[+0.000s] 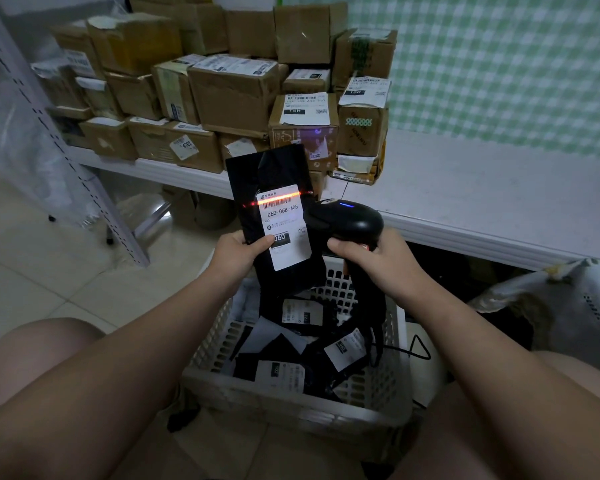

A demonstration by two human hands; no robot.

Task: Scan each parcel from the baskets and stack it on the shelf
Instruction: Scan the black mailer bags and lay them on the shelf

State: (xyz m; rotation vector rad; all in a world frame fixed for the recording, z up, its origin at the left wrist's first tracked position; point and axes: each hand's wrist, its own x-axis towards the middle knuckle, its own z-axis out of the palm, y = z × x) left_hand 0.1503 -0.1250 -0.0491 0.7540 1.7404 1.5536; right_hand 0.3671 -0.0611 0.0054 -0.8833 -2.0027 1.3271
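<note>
My left hand [240,252] grips a flat black parcel [269,188] by its lower left edge and holds it upright above the basket. Its white label faces me, and a red scan line crosses the barcode at the label's top. In my right hand [378,263] is the handle of a black barcode scanner [345,221], its head aimed at the label from the right and a blue light lit on top. Below both hands stands a white slotted basket [291,407] with several more black labelled parcels inside.
A white shelf [465,199] runs across the back, its left half stacked with several cardboard boxes [234,95]. A second basket [589,306] with a grey bag stands at right. A perforated shelf upright [84,174] leans at left. The scanner cable trails over the basket's right side.
</note>
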